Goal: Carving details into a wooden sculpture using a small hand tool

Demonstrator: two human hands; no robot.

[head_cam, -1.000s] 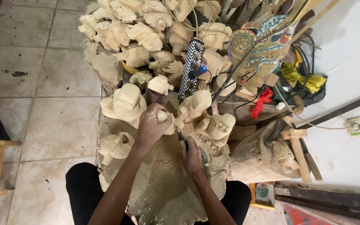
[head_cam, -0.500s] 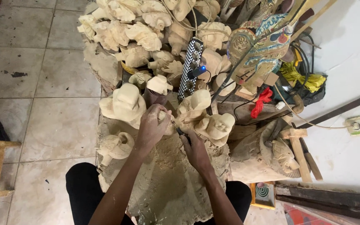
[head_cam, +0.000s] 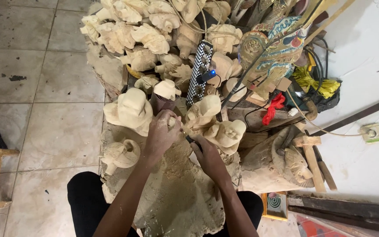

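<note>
Your left hand (head_cam: 161, 134) closes around small pale wood carving (head_cam: 172, 122), held above sawdust-covered lap cloth (head_cam: 176, 197). Your right hand (head_cam: 208, 156) wraps dark-handled carving tool (head_cam: 188, 138), tip touching carving. Pile of unpainted wooden figures (head_cam: 150, 35) lies ahead on tile floor (head_cam: 44, 87); painted mask (head_cam: 277, 39) sits to right.

A small flat square packet (head_cam: 274, 205) with a yellow border and a pale face bearing a dark spiral lies on the floor at lower right, just beside a flat red printed package (head_cam: 319, 229) at the bottom edge.
</note>
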